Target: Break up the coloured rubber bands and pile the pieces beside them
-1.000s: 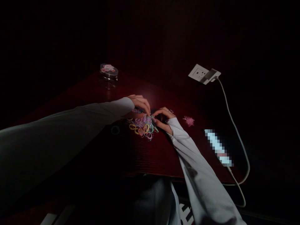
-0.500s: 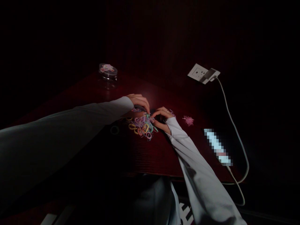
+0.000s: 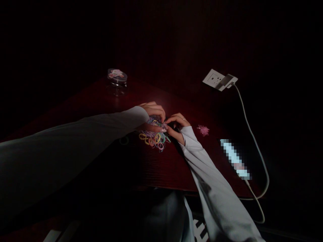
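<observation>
Left hand point(image 3: 152, 113) above small rubber bands point(image 3: 153, 137), left fingers point(image 3: 158, 109) curled and pressed down into the heap, thumb low along its near side; whether a band is pinched, too small to tell. Right hand point(image 3: 178, 126) just beside it, right fingers point(image 3: 176, 118) bent inward toward the left fingertips, not clenched; grip on any band also impossible to tell. Bands in a loose multicoloured heap on a dark red table point(image 3: 161, 171), directly under both hands. Dark ring point(image 3: 123, 140) near the heap, by the left sleeve point(image 3: 121, 119). Farther off: clear jar point(image 3: 117, 82) near the far table edge, pink tangle point(image 3: 203, 130) right of the hands, pixelated phone point(image 3: 234, 158) on a white cable point(image 3: 254, 144) running to a charger point(image 3: 228, 80) in a wall socket point(image 3: 213, 78).
</observation>
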Tool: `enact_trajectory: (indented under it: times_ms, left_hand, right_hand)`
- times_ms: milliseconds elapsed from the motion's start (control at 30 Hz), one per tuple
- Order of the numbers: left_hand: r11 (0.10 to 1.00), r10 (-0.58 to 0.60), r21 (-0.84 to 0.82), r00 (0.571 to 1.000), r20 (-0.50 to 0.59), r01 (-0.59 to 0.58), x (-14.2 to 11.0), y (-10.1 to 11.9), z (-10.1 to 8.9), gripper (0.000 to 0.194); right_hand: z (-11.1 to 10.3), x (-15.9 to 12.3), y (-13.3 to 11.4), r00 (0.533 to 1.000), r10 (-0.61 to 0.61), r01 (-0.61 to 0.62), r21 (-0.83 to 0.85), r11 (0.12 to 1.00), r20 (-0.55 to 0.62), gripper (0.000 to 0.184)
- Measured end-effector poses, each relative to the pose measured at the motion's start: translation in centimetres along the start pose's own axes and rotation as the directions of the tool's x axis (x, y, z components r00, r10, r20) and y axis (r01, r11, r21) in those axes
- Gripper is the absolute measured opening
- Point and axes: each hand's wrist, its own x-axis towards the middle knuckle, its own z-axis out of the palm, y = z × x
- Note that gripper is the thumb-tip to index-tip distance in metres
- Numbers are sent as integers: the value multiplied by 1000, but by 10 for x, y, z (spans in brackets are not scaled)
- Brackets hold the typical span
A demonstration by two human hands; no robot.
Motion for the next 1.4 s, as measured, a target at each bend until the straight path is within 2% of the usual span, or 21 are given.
enact_trajectory:
  times_ms: [267, 433, 633, 767, 867, 1100, 1267, 1400]
  left_hand:
    - [1000, 10, 4, 1000, -27, -10, 1, 1, 1, 37]
    - [999, 45, -7, 998, -39, -45, 1, -1, 0, 44]
    - [994, 94, -51, 993, -72, -98, 2, -4, -1, 44]
    - [993, 89, -66, 993, -72, -94, 2, -5, -2, 44]
    - [994, 83, -70, 994, -66, -88, 2, -6, -2, 46]
    - [991, 110, -72, 991, -79, -116, 3, -7, 1, 45]
    - [991, 107, -74, 991, -84, -114, 3, -8, 3, 44]
    - [995, 76, -58, 994, -79, -80, 2, -9, 3, 41]
  right_hand:
    - [3, 3, -5, 996, -75, 74, -35, 997, -37, 2]
    - [2, 2, -2, 996, -67, 62, -81, 995, -62, 4]
    - [0, 2, 1, 997, -48, 46, -42, 998, -53, 9]
    - [0, 1, 5, 997, -14, 14, 3, 1000, -78, 15]
    - [2, 1, 7, 996, -33, 31, -16, 999, -87, 23]
    - [6, 0, 8, 999, -38, 38, -49, 998, -12, 29]
    - [13, 3, 16, 990, -76, 76, -7, 997, -119, 34]
    - [12, 3, 12, 990, -43, 45, 9, 999, -134, 26]
